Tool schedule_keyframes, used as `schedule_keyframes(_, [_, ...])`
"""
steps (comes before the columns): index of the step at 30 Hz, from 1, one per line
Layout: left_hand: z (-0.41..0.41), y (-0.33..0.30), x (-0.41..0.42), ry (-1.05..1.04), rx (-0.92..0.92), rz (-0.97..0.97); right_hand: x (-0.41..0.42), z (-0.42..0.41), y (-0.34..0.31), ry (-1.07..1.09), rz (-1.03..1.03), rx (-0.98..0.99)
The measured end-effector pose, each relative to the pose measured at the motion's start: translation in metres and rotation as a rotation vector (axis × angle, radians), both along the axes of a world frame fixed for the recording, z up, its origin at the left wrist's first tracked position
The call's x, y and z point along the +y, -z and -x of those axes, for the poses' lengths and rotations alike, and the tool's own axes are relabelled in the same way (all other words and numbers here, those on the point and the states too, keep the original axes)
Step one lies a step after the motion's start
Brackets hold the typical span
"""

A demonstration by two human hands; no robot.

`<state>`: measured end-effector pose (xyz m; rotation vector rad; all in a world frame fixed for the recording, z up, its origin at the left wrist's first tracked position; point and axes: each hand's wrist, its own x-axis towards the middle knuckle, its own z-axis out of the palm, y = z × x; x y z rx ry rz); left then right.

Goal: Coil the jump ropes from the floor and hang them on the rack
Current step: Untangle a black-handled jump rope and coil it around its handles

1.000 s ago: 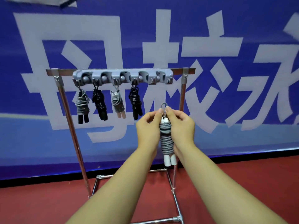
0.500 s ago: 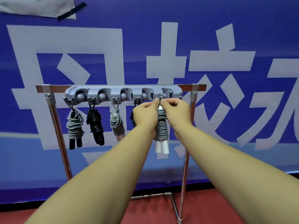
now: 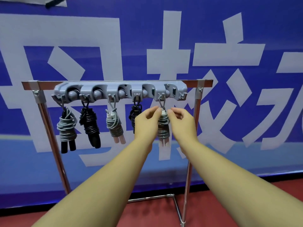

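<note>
A grey coiled jump rope (image 3: 163,126) with white handles hangs by its loop from the fifth hook of the grey hook strip (image 3: 121,89) on the metal rack (image 3: 199,102). My left hand (image 3: 146,123) is just left of the bundle's top, its loosely curled fingertips touching it. My right hand (image 3: 182,123) is just right of it, fingers loosely curled, with a small gap to the rope. Neither hand grips the rope.
More coiled ropes hang to the left: a grey one with black handles (image 3: 66,128), a black one (image 3: 90,125), a grey one with pale handles (image 3: 114,126), and a black one (image 3: 135,110) partly behind my left hand. Behind the rack is a blue banner wall (image 3: 229,112); below it, red floor (image 3: 205,207).
Both hands lifted the grey bundle to the rack, hooked its loop on the fifth hook, then let go and drew slightly apart. The rope now hangs by itself.
</note>
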<state>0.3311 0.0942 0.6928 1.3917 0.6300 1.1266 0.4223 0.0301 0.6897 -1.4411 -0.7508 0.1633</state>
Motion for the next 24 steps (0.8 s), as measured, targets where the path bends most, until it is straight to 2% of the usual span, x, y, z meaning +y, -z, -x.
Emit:
schedule_keyframes(5, [0.027, 0.066, -0.023, -0.043, 0.105, -0.388, -0.02, 0.009, 0.094, 0.0, 0.267, -0.104])
schedule_keyframes(7, [0.041, 0.114, -0.029, -0.004, 0.196, -0.408, -0.03, 0.017, 0.152, -0.034, 0.411, -0.17])
schedule_keyframes(10, [0.064, 0.213, -0.034, 0.015, 0.385, -0.267, -0.053, 0.033, 0.252, -0.132, 0.628, -0.186])
schedule_keyframes(17, [0.132, 0.465, -0.068, 0.089, 0.752, 0.246, -0.114, 0.077, 0.461, -0.31, 1.051, -0.072])
schedule_keyframes(20, [0.161, 0.55, -0.091, 0.084, 0.848, 0.449, -0.136, 0.091, 0.532, -0.386, 1.201, 0.028])
schedule_keyframes(24, [0.206, 0.64, -0.112, -0.029, 1.043, 0.604, -0.162, 0.106, 0.611, -0.468, 1.4, 0.096])
